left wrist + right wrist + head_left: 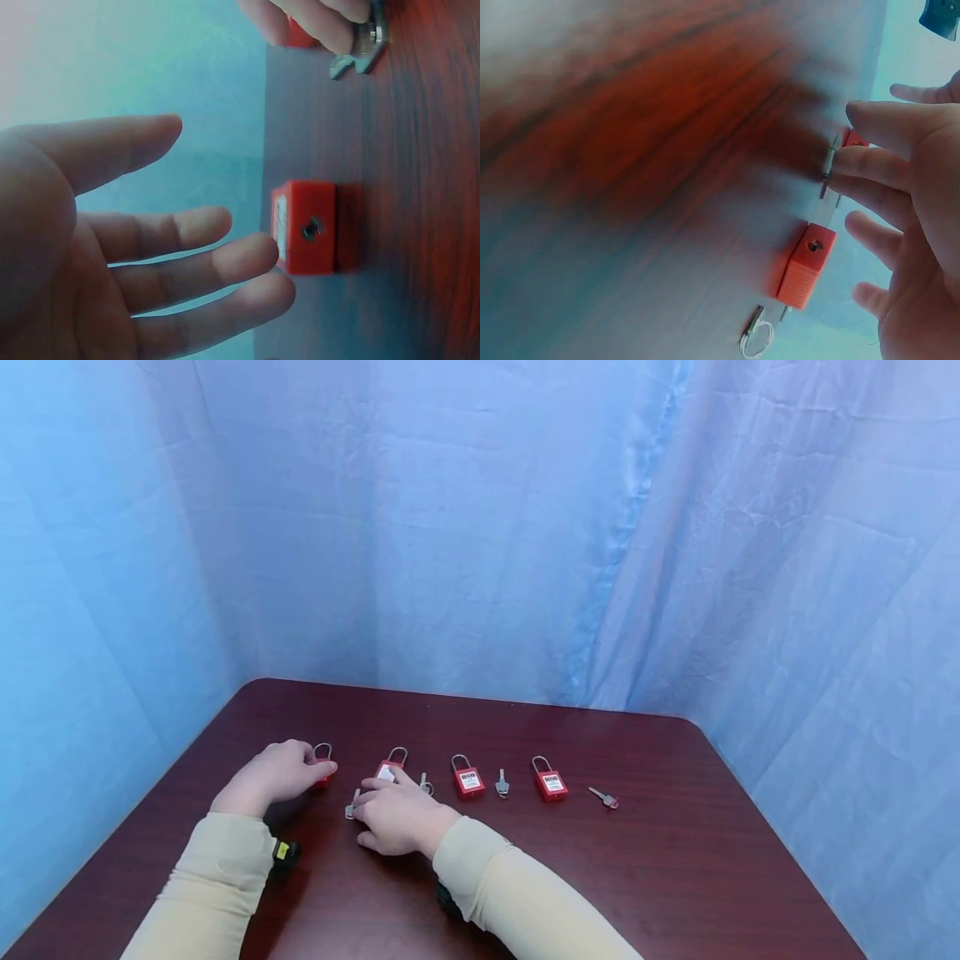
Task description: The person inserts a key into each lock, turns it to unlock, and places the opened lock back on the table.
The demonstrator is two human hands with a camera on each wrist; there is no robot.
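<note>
Reaching across a dark wooden table (675, 877), a person in cream sleeves works at a row of red padlocks. The right hand (401, 817), nearest the camera, pinches a small silver key (350, 806) between its fingertips, just in front of the second padlock (389, 767). Slightly farther off, the left hand (272, 773) lies with fingers straight and loose, gripping nothing, its fingertips touching or almost touching the leftmost padlock (324, 766), which lies on the tabletop with its keyhole end (310, 228) turned toward the wrist camera. Along the row to the right lie a ringed key (425, 785), a third padlock (468, 779), another key (502, 784), a fourth padlock (551, 782) and a red-headed key (604, 797). Behind the table hangs a wrinkled blue cloth backdrop (480, 527).
</note>
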